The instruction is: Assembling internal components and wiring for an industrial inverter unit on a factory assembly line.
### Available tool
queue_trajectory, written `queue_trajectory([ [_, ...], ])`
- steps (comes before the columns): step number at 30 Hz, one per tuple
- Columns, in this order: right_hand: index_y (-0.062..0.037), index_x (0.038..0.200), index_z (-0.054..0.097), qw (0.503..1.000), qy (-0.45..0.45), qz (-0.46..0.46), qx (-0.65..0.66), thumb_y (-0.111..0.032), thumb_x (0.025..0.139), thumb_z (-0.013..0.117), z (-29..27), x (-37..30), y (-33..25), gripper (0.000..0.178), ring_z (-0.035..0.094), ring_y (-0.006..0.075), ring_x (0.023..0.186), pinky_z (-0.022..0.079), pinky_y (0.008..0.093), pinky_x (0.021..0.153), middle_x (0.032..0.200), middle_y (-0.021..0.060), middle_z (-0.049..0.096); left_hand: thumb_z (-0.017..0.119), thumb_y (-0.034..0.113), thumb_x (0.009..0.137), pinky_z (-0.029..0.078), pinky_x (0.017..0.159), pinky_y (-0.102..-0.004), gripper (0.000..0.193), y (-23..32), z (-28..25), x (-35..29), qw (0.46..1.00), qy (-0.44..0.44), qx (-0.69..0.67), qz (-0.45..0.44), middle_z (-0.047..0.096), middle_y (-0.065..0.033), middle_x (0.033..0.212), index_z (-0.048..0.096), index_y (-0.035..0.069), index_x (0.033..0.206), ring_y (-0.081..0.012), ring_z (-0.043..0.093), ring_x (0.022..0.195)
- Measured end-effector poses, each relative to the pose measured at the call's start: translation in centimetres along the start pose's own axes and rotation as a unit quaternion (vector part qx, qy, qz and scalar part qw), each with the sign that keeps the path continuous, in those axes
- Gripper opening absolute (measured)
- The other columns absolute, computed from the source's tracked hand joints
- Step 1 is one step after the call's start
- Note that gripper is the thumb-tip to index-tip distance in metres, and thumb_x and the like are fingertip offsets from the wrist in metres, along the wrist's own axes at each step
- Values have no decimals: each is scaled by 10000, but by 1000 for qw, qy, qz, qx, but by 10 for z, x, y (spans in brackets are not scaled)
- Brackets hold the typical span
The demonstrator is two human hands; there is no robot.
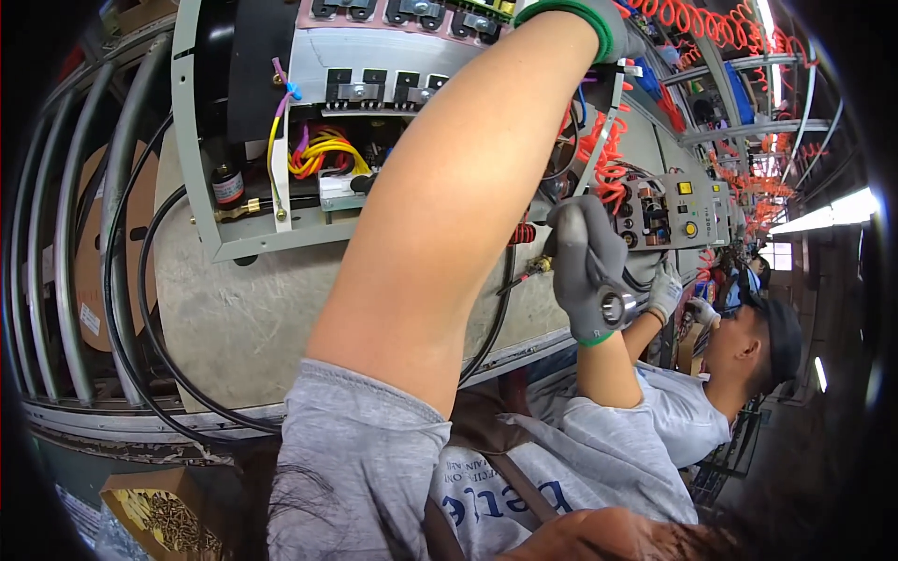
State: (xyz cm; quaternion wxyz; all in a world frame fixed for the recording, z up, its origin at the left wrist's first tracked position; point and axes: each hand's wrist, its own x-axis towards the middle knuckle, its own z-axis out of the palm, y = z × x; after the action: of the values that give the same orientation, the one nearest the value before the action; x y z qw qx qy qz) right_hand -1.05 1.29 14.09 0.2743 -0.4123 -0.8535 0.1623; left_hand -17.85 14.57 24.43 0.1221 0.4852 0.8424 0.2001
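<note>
An open grey metal frame (pixel 299 241) holds heat sinks, clamped black components and yellow, red and purple wires (pixel 327 154). My left arm reaches across it; my left hand (pixel 625 35), in a grey glove with a green cuff, is at the frame's far right, its fingers out of sight. My right hand (pixel 585 252), gloved alike, is closed beside the frame's near right corner. A metal tool with a round, ring-like end (pixel 613 307) sticks out at its wrist side; it looks like a wrench. Close by lie a brass fitting (pixel 540 266) and a black cable.
Another unit with a grey panel and yellow buttons (pixel 687 208) stands further right. A co-worker in a dark cap (pixel 773 341) is beside me, gloved hand (pixel 666 290) near that unit. Red coiled hoses (pixel 697 19) hang above. Metal rollers (pixel 75 243) and a box of screws (pixel 168 514) are left.
</note>
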Motion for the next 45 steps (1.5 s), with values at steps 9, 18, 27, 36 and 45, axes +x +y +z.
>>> queue_trajectory([
  [9,-102,873,603,986,64,-17,-155,-164,886,562,35,-12,-20,76,604,322,588,460,387,544,687,118,613,531,482,841,460,969,-352,548,-25,17,22,941,-16,-208,266,623,-165,1225,661,53,1156,-268,604,1135],
  [18,1,930,612,978,-103,146,106,-223,962,465,-45,2,-33,270,532,76,592,418,243,546,652,27,566,560,532,819,449,987,-357,601,-33,18,15,937,-8,-245,250,604,-181,1251,647,61,1182,-279,589,1164],
  [27,-11,905,665,968,-201,140,59,-291,952,553,-54,71,-16,306,537,50,544,405,207,471,646,12,593,583,479,797,457,978,-352,562,-25,17,11,931,10,-255,261,613,-180,1232,660,60,1163,-270,602,1144],
  [36,-50,912,704,963,-242,119,-16,-322,925,587,-52,111,-25,297,552,66,486,405,218,422,609,24,608,497,609,864,451,991,-367,652,-33,15,10,935,11,-230,268,597,-160,1266,646,64,1189,-288,581,1173],
  [45,6,1054,649,968,-240,67,-31,-195,919,569,-54,107,-10,254,457,52,458,329,205,424,672,23,594,553,522,854,459,982,-360,572,-33,18,17,937,10,-222,269,612,-166,1244,657,57,1171,-279,593,1159],
])
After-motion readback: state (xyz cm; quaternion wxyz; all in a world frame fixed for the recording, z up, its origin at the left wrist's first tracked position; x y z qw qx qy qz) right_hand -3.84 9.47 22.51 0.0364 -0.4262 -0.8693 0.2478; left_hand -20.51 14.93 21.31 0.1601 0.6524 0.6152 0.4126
